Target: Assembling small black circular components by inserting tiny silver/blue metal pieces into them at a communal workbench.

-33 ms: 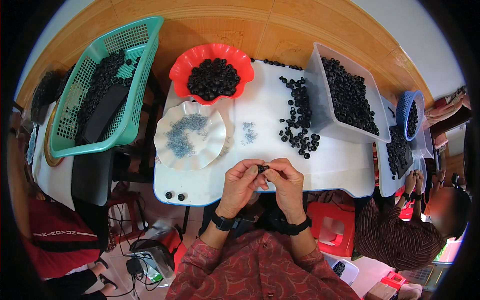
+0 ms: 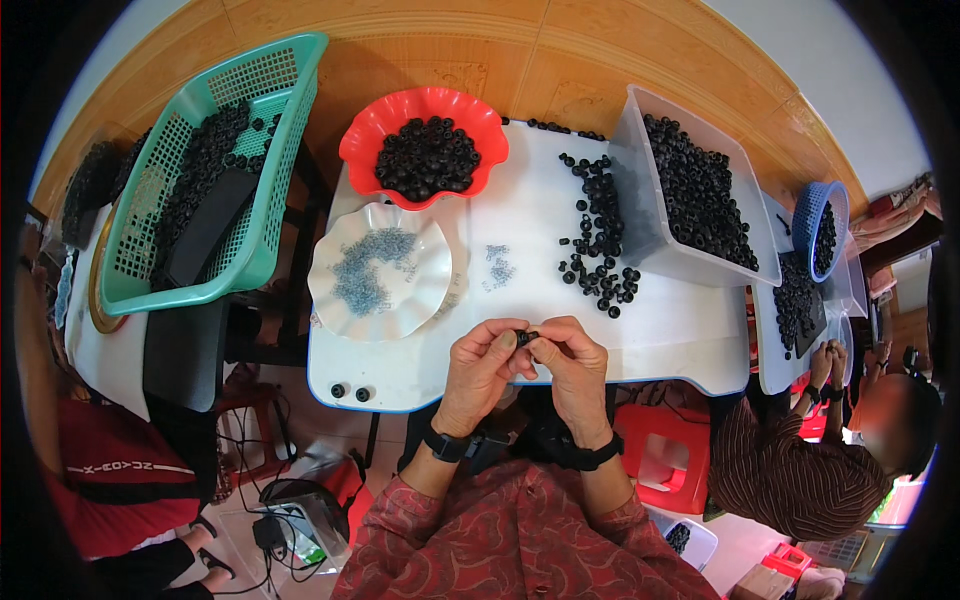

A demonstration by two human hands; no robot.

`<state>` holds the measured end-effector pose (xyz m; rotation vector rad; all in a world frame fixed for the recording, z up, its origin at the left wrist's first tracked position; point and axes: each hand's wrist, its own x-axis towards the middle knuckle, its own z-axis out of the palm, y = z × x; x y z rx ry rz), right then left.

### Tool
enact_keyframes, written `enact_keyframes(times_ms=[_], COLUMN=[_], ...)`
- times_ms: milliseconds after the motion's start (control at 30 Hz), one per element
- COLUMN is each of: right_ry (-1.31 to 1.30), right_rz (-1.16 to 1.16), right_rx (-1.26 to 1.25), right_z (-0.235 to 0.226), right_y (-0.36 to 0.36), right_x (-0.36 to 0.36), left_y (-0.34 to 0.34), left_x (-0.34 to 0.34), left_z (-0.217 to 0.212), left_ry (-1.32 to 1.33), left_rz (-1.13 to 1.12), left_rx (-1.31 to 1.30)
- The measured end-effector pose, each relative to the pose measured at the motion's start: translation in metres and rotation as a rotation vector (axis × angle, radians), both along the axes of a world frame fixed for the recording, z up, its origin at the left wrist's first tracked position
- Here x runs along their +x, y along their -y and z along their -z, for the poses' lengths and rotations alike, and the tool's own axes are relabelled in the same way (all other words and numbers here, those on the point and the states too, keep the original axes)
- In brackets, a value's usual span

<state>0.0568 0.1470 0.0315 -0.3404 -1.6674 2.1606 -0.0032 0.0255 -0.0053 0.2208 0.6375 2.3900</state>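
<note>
Over the table's near edge my left hand (image 2: 477, 372) and my right hand (image 2: 570, 375) meet, fingertips pinched together on a small round black part (image 2: 524, 338). Fingers cover much of it, so its exact kind is unclear. Two similar black parts (image 2: 350, 392) lie at the table's near left corner. Left of my hands, a white scalloped plate (image 2: 430, 305) bears many tiny clear-grey pieces (image 2: 362, 282). A few more tiny pieces (image 2: 499, 268) rest on the tabletop. Loose black parts (image 2: 600, 225) are scattered to the right.
Behind the plate stands a red scalloped bowl (image 2: 490, 125) of black parts. A translucent bin (image 2: 640, 240) full of them is at the right; a green basket (image 2: 275, 225) is at the left. People sit at both sides. A red stool (image 2: 660, 455) stands below the table.
</note>
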Motion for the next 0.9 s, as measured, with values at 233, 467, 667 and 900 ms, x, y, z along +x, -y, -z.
enact_keyframes(times_ms=[233, 467, 667, 900], right_ry=[-0.005, 0.029, 0.030, 0.021], right_rz=[0.007, 0.022, 0.062, 0.074], right_rx=[0.001, 0.091, 0.250, 0.340], right_z=[-0.0010, -0.0073, -0.0067, -0.0090], right_y=[0.0002, 0.0013, 0.0012, -0.0012], right_x=[0.0001, 0.0007, 0.0020, 0.0032], left_y=[-0.0012, -0.0021, -0.0033, -0.0045], left_x=[0.0004, 0.0015, 0.0025, 0.0049], left_z=[-0.0015, -0.0017, -0.0025, -0.0034], left_ry=[-0.011, -0.013, -0.015, -0.026], left_rz=[-0.007, -0.028, -0.038, -0.058], left_rx=[-0.014, -0.041, -0.064, -0.092])
